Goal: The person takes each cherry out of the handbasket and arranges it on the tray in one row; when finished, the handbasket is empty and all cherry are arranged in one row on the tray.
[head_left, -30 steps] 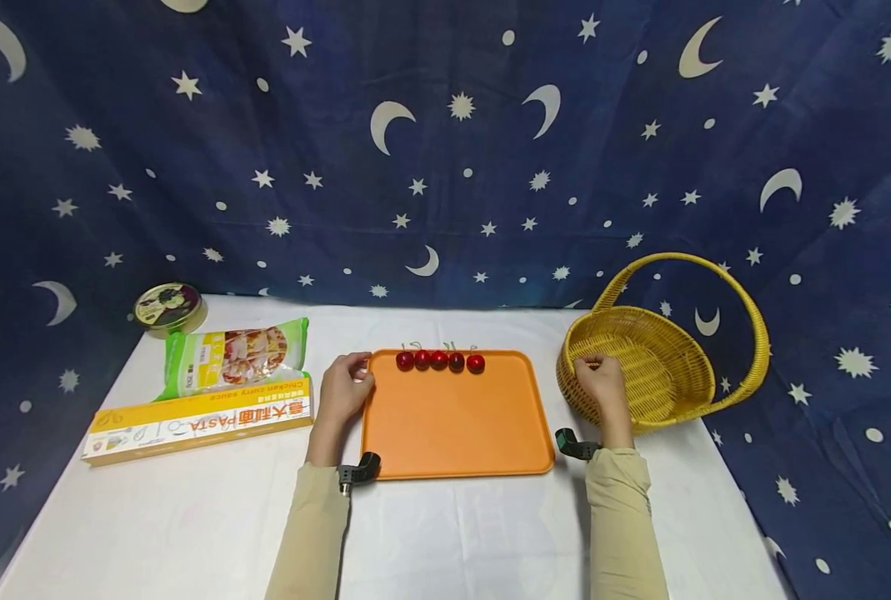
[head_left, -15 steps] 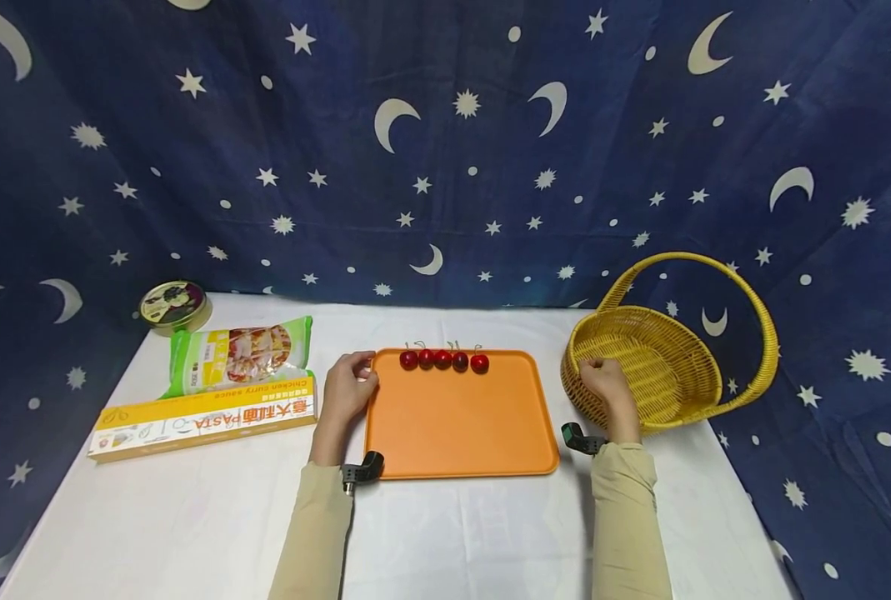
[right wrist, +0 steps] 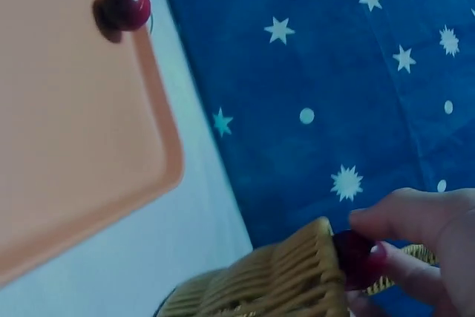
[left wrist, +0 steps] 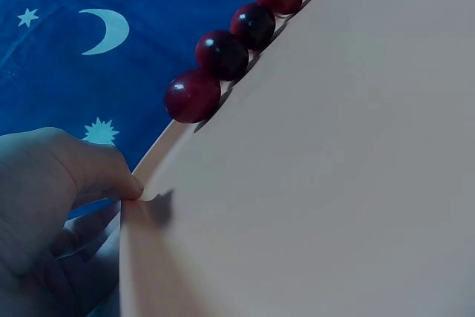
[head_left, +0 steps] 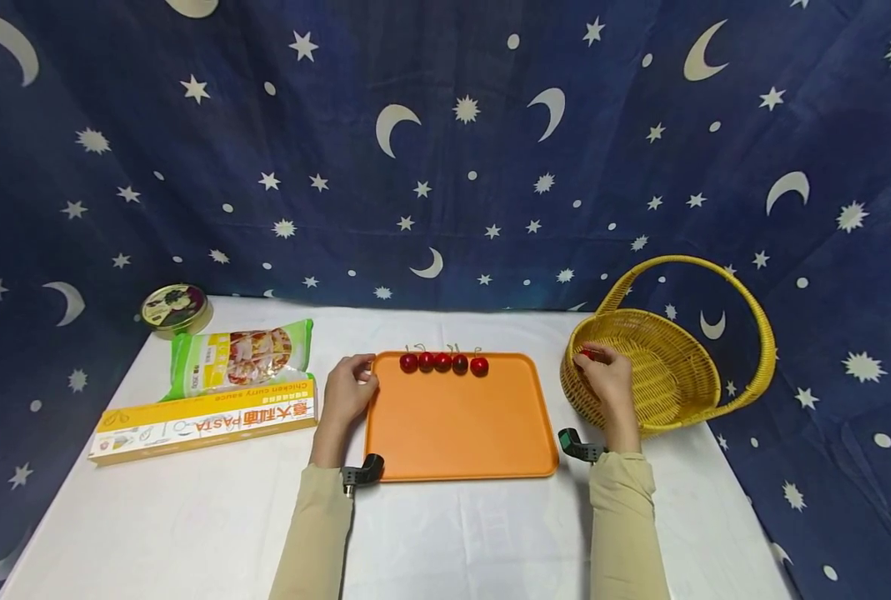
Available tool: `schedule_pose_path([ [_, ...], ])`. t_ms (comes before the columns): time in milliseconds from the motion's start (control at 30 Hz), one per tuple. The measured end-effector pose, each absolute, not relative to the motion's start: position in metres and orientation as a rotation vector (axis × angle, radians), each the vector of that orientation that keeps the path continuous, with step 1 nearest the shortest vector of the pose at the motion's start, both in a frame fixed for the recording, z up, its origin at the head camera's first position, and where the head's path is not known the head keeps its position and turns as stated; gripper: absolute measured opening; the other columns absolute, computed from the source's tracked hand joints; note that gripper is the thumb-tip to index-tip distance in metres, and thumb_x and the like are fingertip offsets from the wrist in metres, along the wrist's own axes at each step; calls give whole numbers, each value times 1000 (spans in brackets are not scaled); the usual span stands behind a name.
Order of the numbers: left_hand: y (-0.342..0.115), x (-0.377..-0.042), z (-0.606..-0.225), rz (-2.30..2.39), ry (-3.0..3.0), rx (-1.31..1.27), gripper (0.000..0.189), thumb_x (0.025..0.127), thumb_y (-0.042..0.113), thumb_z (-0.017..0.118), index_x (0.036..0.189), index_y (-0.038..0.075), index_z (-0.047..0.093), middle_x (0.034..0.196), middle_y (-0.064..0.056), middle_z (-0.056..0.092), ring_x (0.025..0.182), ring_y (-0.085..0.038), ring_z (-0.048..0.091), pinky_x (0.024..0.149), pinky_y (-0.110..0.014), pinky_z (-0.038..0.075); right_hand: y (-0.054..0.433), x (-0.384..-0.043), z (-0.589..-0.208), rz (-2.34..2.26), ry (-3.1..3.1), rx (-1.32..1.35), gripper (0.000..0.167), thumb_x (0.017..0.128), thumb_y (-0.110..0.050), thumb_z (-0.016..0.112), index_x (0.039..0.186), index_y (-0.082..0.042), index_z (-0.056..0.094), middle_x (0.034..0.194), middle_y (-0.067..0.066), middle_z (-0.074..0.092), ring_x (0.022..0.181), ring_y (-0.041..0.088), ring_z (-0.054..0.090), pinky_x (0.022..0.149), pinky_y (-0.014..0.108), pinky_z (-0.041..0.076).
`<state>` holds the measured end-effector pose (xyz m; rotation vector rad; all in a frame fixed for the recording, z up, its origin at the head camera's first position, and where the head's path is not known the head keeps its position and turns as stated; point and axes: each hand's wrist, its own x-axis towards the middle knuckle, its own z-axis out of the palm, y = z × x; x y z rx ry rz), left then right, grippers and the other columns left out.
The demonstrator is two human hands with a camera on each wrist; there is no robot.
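A dark red cherry [right wrist: 355, 259] is pinched between the thumb and fingers of my right hand [head_left: 610, 382], right at the near left rim of the yellow wicker basket [head_left: 640, 427]. My left hand [head_left: 348, 392] grips the far left corner of an orange tray [head_left: 460, 425]; the left wrist view has the thumb pressed on its rim, with the other fingers outside and below. Along the tray's far edge lie several cherries [head_left: 442, 362] in a row, their thin stems pointing away from me. The basket's tall handle arches over its right side.
At the left, a yellow and white pasta box [head_left: 205, 421] lies in front of a green food packet [head_left: 242, 358]. Behind them stands a round tin [head_left: 176, 308]. A white cloth [head_left: 460, 542] covers the table, and a dark blue starry curtain [head_left: 460, 208] hangs behind.
The right hand has risen slightly at the basket's near left side, and a cherry now shows in its fingers. The left hand stays on the tray's corner. The head view has shifted slightly.
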<state>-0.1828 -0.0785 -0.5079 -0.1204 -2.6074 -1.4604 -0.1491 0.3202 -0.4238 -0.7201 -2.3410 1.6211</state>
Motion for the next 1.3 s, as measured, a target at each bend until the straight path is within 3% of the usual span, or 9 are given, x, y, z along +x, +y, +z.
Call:
schedule_pose_path([
  [133,-78,-184,-510,-1459,-2608,-125,39,81,2,65,120,-4,66,102,-20,65,84,-30,63,82,-43,48,313,-150,-419,1613,-2232,-671,45,87,-6,68,131,0,60,114,11,55,91,9,50,66,12,46],
  [333,-77,-184,-511,-1446,-2603,-131,39,81,2,65,119,-4,66,102,-19,65,82,-28,63,81,-43,48,295,-153,-415,1669,-2123,-424,46,87,1,68,131,7,54,118,29,62,69,-2,63,62,14,51],
  [433,-76,-184,-510,-1458,-2589,-134,39,80,1,65,119,-4,66,101,-19,65,82,-29,63,81,-43,48,287,-156,-419,1677,-2154,-292,43,87,4,68,126,12,54,118,36,60,68,-4,63,60,13,50],
  [700,-73,-184,-513,-1455,-2598,-126,39,80,1,66,119,-4,67,100,-18,65,81,-27,63,80,-42,48,263,-165,-440,1612,-2337,-228,32,84,-1,74,114,6,67,112,28,63,72,6,63,60,14,50],
  [1000,-74,-183,-514,-1437,-2586,-135,38,80,1,66,118,-4,67,98,-18,65,82,-28,63,80,-43,48,244,-171,-471,1605,-2422,-265,33,83,5,71,114,12,63,103,30,65,75,12,65,59,14,49],
  [1300,-72,-175,-518,-1365,-2648,-108,37,82,5,65,118,-5,67,94,-17,64,83,-28,61,80,-45,48,234,-167,-493,1616,-2490,-367,24,82,0,73,105,7,69,97,24,69,72,15,65,56,19,48],
])
